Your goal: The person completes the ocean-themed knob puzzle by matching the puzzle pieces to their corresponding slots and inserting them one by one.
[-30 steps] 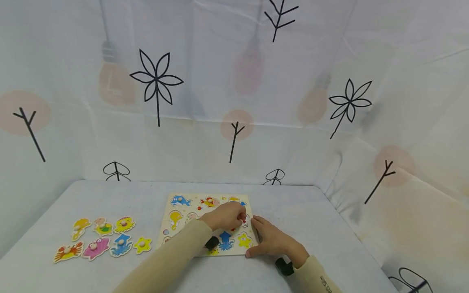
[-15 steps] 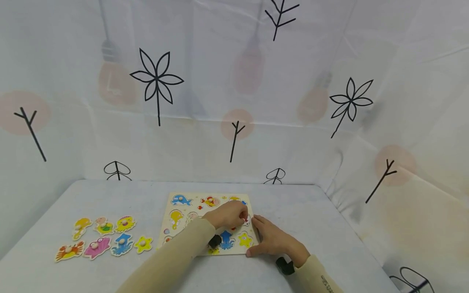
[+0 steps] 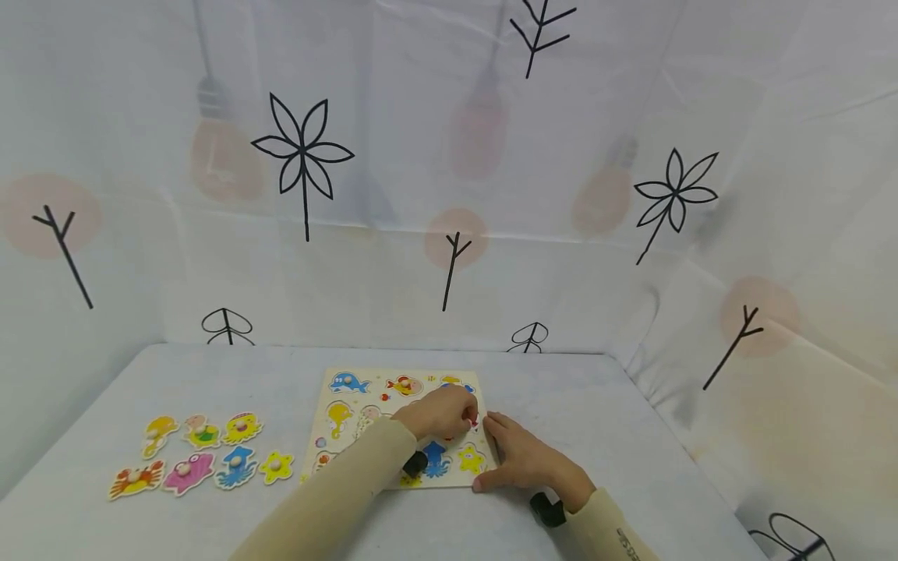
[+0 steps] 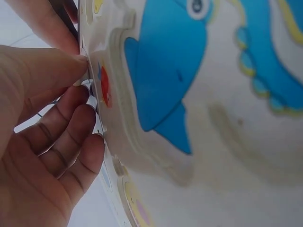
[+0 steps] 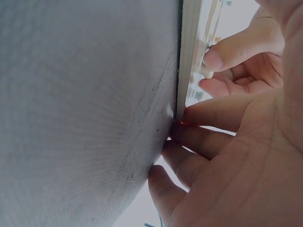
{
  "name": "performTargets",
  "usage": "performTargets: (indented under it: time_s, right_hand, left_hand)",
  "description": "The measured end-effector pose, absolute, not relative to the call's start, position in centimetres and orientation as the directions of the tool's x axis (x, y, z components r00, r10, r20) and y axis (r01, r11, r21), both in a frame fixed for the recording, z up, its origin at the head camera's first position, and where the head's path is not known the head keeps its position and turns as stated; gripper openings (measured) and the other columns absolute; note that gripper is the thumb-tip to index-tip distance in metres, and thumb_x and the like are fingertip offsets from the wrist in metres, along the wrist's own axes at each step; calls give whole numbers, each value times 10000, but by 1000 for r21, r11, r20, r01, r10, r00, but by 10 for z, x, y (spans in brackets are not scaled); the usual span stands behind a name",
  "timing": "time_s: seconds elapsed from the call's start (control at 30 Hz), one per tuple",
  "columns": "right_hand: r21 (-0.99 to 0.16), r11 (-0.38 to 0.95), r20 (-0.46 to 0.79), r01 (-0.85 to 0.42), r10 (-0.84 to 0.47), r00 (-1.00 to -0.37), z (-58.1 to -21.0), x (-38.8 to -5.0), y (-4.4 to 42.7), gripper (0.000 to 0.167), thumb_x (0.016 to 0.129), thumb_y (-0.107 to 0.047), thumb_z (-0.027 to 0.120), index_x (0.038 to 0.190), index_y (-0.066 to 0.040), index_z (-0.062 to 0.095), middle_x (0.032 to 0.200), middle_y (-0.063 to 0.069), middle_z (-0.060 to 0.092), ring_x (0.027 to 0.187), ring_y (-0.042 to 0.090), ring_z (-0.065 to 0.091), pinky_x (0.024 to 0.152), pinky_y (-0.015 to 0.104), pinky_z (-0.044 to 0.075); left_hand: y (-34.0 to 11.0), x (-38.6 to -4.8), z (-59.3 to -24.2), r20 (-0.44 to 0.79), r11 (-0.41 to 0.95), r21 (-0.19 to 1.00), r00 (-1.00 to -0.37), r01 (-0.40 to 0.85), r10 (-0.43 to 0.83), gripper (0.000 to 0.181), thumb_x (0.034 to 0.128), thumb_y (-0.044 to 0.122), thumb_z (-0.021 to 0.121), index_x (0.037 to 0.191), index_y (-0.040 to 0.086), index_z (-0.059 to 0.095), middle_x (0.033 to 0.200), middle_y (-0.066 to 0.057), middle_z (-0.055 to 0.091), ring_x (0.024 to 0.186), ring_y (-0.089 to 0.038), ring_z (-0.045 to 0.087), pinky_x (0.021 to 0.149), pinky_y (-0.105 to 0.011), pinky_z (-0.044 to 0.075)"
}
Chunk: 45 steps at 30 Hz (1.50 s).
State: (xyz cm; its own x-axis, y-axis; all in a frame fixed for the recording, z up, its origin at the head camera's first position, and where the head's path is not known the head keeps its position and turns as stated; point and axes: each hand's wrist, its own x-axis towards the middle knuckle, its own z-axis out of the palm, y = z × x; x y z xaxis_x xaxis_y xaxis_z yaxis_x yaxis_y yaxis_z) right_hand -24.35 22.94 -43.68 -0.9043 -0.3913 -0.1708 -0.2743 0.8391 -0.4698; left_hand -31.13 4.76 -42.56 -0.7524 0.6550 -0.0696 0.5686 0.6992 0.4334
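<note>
My left hand (image 3: 438, 413) reaches over the right part of a cream wooden puzzle board (image 3: 337, 448). Its thumb and forefinger pinch the small wooden knob (image 5: 207, 71) of a puzzle piece, visible in the right wrist view; the piece's picture is mostly hidden under the hand. Along the board's right edge rests my right hand (image 3: 526, 460), fingers extended and touching the edge and the tabletop, thumb by the near right corner. A blue whale piece (image 3: 348, 382) and a red-and-yellow fish piece (image 3: 404, 386) with knobs sit in the board's far row.
Left of the board lie several loose knobbed pieces, among them a crab (image 3: 136, 479), a pink piece (image 3: 188, 474), a blue squid (image 3: 236, 467), a yellow star (image 3: 277, 467) and a yellow octopus (image 3: 242, 428). A patterned white cloth wall (image 3: 393, 296) stands behind the white table (image 3: 561, 389).
The head view has shifted slightly. My left hand stays over the same spot of the board with only a small movement to the right; my right hand keeps its place at the edge.
</note>
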Motion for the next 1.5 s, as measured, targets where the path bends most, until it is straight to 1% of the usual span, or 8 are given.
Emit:
performTargets:
  time_s: [0.13, 0.23, 0.43, 0.57, 0.7, 1.07, 1.27, 1.5]
  right_hand:
    - [-475, 841, -182, -260, -383, -906, -436, -243, 229, 1116, 631, -609, 786, 1467, -29, 326, 1527, 145, 262, 1398, 341, 245, 1081, 547, 240]
    - [-470, 846, -187, -252, -375, -908, -435, -242, 228, 1116, 629, -612, 785, 1468, -36, 327, 1529, 139, 263, 1400, 335, 244, 1083, 547, 238]
    - [-466, 844, -169, -265, -378, -910, -433, -241, 230, 1109, 629, -607, 788, 1462, -30, 336, 1526, 159, 263, 1394, 358, 247, 1072, 566, 244]
    - [-465, 848, -171, -254, -368, -914, -432, -241, 230, 1106, 626, -607, 789, 1460, -34, 343, 1526, 159, 264, 1392, 364, 249, 1068, 575, 245]
    - [-469, 850, -175, -239, -355, -918, -434, -240, 230, 1110, 617, -606, 796, 1458, -36, 348, 1525, 158, 267, 1389, 369, 253, 1065, 580, 245]
    - [-463, 850, -169, -249, -361, -917, -434, -238, 226, 1109, 620, -596, 798, 1464, -45, 336, 1531, 152, 258, 1394, 364, 245, 1072, 569, 242]
    - [-460, 856, -183, -237, -352, -918, -434, -239, 225, 1114, 614, -593, 803, 1467, -51, 334, 1531, 143, 262, 1396, 359, 245, 1072, 569, 242]
    - [-463, 856, -191, -229, -348, -918, -434, -239, 226, 1122, 612, -605, 798, 1472, -60, 327, 1535, 134, 255, 1400, 355, 237, 1074, 567, 239]
  left_hand:
    - [46, -310, -426, -57, 697, 420, -749, 582, 660, 45, 891, 149, 629, 915, 187, 633, 811, 89, 548, 693, -71, 523, 646, -230, 440]
    - [43, -307, -424, -49, 701, 408, -752, 585, 657, 99, 889, 183, 634, 988, 193, 632, 815, 87, 538, 754, -87, 497, 682, -250, 424]
    - [32, -298, -418, 3, 694, 372, -749, 616, 663, 195, 893, 269, 643, 1073, 195, 625, 874, 86, 562, 785, -77, 506, 712, -248, 446]
    - [18, -290, -413, 26, 690, 365, -748, 625, 663, 232, 887, 323, 654, 1090, 214, 624, 934, 103, 572, 834, -64, 513, 766, -250, 464]
    - [0, -278, -410, 51, 690, 363, -753, 625, 656, 262, 880, 352, 657, 1102, 216, 629, 939, 118, 571, 843, -60, 516, 786, -257, 470]
    - [-60, -252, -410, 135, 715, 342, -785, 610, 605, 256, 861, 341, 669, 1053, 173, 640, 873, 97, 560, 766, -69, 506, 727, -302, 468]
    - [-88, -245, -416, 152, 742, 358, -819, 567, 553, 233, 848, 314, 682, 1022, 164, 640, 846, 107, 525, 757, -85, 472, 708, -309, 451]
    - [-115, -242, -421, 140, 795, 316, -854, 519, 501, 213, 847, 312, 690, 1002, 179, 629, 835, 103, 506, 737, -91, 454, 681, -322, 435]
